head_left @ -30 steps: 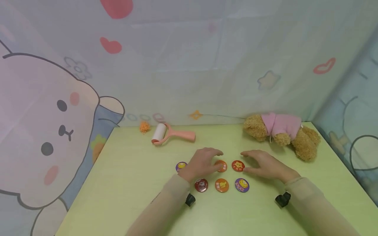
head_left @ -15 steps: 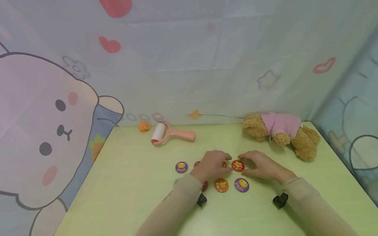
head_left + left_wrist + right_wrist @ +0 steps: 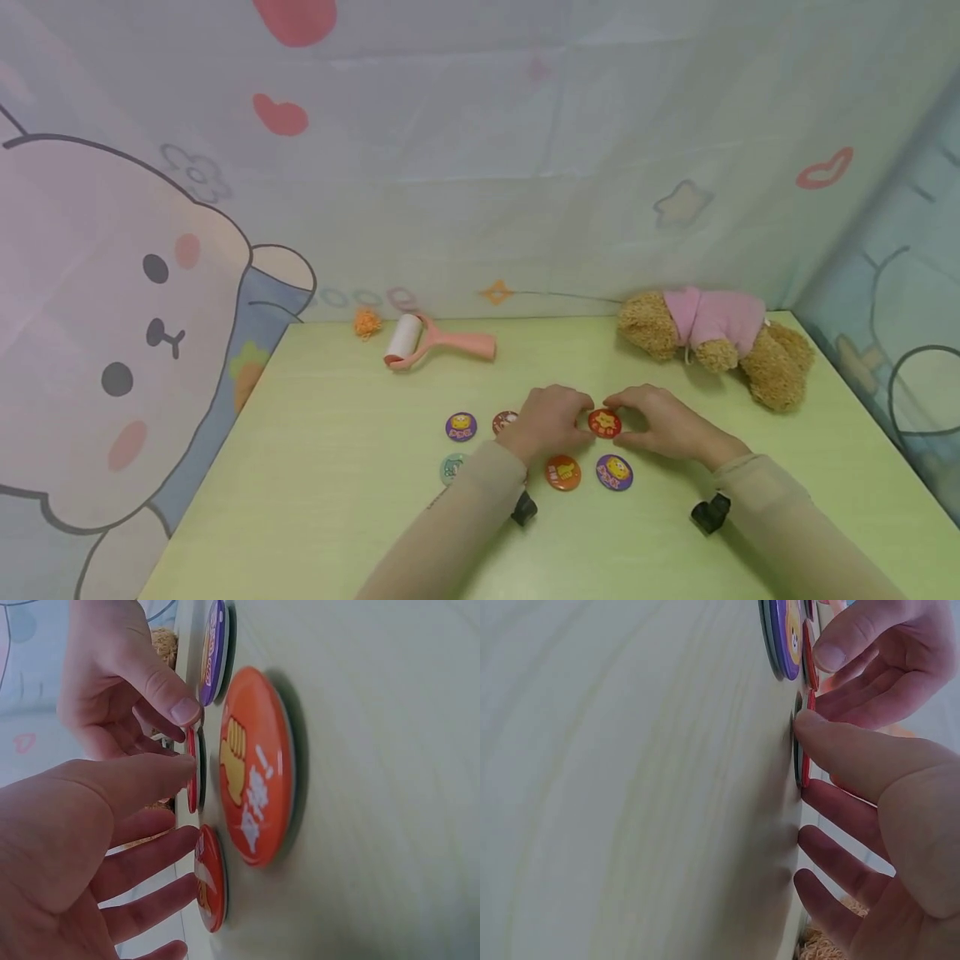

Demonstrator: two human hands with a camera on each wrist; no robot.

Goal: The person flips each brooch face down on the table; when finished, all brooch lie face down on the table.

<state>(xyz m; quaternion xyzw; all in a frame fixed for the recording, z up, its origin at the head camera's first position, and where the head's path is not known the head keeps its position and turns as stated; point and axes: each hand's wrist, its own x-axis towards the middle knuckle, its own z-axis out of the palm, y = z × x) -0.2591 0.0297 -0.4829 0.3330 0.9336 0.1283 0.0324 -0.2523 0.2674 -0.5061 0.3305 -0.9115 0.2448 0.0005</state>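
A round red badge with a yellow star (image 3: 604, 423) lies between my two hands in the head view. My right hand (image 3: 666, 423) has its thumb and index finger at opposite edges of this badge, pinching it in the right wrist view (image 3: 885, 802). My left hand (image 3: 553, 421) reaches in from the other side. Its thumb and fingers are spread near the red badge, mostly straight. Close below the left fingers in the left wrist view lies an orange badge (image 3: 212, 885). Another orange badge with a thumbs-up (image 3: 563, 472) and a purple badge (image 3: 615, 472) lie in the nearer row.
Further left are a purple badge (image 3: 461, 427), a brown badge (image 3: 505, 422) and a pale green badge (image 3: 453, 469). Along the table's back lie an orange pompom (image 3: 367, 322), a lint roller (image 3: 457, 342) and a teddy bear in pink (image 3: 720, 325).
My left hand has moved right, from over the orange badge to the red badge's left side. My right hand has shifted slightly left, its fingers drawing in around the red badge.
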